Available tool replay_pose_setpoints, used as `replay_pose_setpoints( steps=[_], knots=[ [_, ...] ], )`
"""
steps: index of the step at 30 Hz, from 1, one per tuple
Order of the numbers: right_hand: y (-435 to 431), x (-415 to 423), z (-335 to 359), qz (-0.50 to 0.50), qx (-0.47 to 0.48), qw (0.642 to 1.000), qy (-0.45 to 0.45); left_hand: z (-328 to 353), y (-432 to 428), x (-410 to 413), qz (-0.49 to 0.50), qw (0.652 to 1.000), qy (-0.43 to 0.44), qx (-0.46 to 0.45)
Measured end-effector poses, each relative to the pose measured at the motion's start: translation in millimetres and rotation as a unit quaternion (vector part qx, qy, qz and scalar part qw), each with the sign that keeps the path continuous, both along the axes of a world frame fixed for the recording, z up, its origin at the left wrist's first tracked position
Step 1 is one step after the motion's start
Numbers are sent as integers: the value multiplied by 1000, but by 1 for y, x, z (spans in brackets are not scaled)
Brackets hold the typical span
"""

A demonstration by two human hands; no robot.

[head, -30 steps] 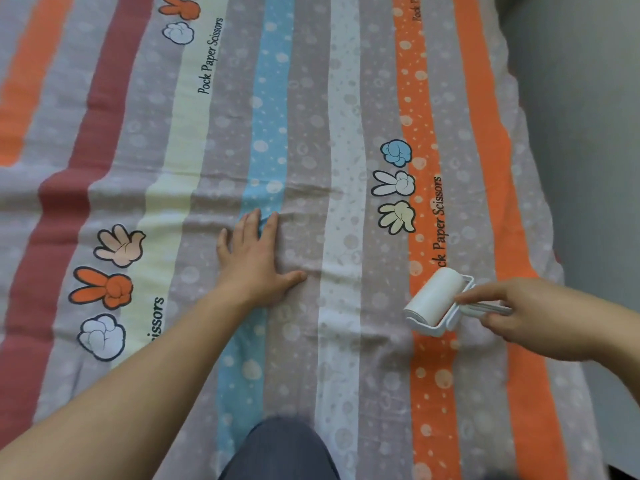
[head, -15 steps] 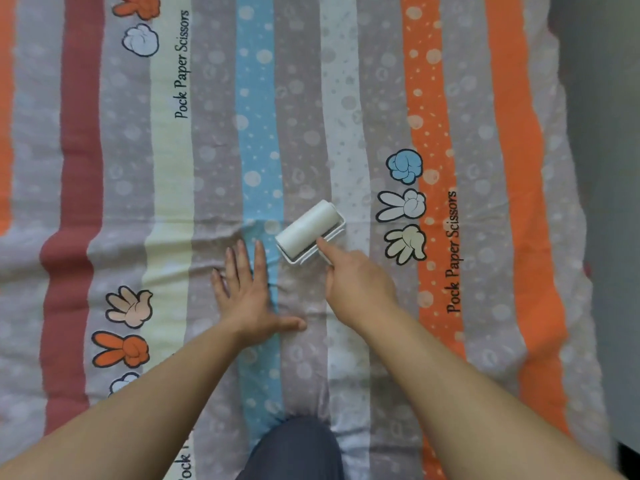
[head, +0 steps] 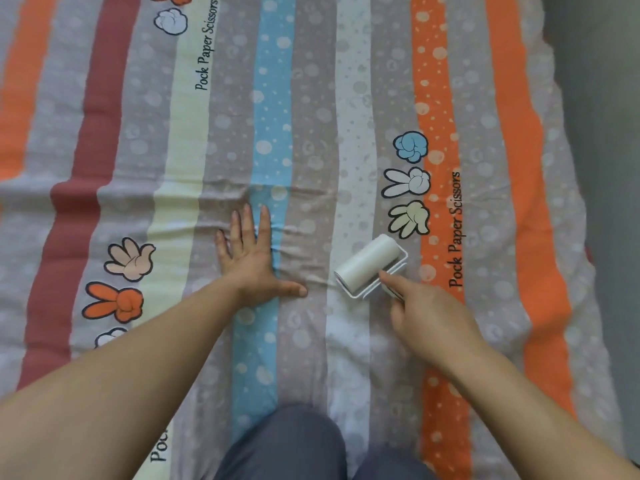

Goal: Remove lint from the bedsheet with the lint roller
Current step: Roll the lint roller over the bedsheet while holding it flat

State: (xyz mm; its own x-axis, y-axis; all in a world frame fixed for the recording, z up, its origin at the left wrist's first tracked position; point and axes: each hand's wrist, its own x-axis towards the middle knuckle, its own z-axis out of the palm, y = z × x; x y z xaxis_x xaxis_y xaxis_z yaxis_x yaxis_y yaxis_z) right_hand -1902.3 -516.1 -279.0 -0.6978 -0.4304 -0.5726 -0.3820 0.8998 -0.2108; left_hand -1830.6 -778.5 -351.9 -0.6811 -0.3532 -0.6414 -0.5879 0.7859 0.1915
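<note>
Gripping lint roller [head: 369, 263] w/ right hand [head: 429, 317] on bedsheet [head: 311, 98]; left hand [head: 251, 265] fingers straight, pressing flat.

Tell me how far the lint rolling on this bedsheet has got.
Done: cannot tell; no lint shows, so rolled stretches of the bedsheet look like the rest. In hand: the right hand grips the lint roller, resting on the sheet; the left hand presses flat on the blue stripe. Left: probably the far and outer stripes.
</note>
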Motion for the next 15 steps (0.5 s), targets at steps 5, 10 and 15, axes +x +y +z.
replay_pose_setpoints(
  steps=[5,10,15],
  knots=[
    [40,10,10,5,19,1000,7,6,14,19,-25,997,49,-59],
    [66,15,21,15,35,999,-2,12,39,50,-69,995,35,-70],
    [104,12,43,53,94,993,-40,22,27,63,-49,996,22,-75]
  ],
)
